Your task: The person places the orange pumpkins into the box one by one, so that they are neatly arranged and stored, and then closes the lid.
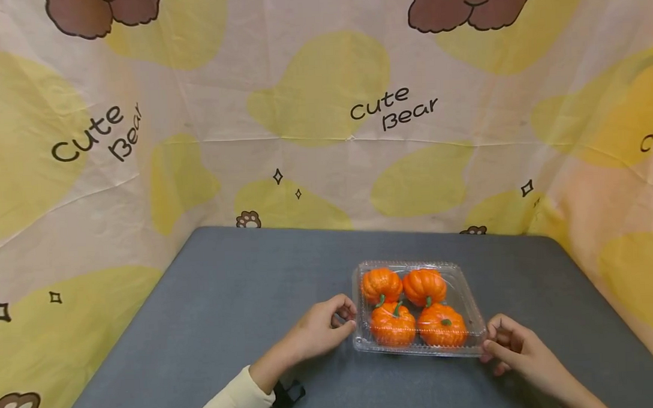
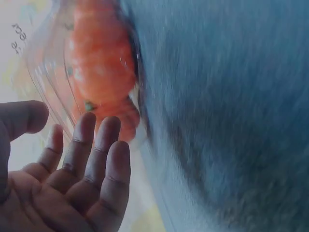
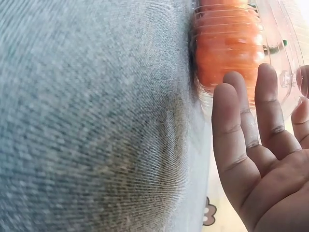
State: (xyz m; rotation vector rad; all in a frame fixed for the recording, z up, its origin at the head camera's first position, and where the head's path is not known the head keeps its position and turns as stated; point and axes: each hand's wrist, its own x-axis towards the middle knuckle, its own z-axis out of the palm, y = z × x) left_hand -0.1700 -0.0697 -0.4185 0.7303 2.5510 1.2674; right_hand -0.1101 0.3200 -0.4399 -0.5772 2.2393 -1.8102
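Note:
A clear plastic clamshell box [image 1: 466,283] sits on the grey table, lid down. Inside it are several small orange pumpkins [image 1: 392,325] with green stems. Beside the box's left wall is my left hand [image 1: 322,325], its fingers loosely bent; in the left wrist view the thumb [image 2: 29,118] stands apart from the fingers [image 2: 107,140] and nothing is between them. My right hand [image 1: 517,347] is at the box's front right corner, fingertips close to the rim. In the right wrist view its fingers [image 3: 227,111] are nearly straight; whether they touch the plastic is hard to tell.
The grey table [image 1: 243,279] reaches back to a fabric backdrop [image 1: 312,108] with yellow patches, bear prints and lettering, which also stands along both sides. A black strap [image 1: 290,394] shows under the left wrist.

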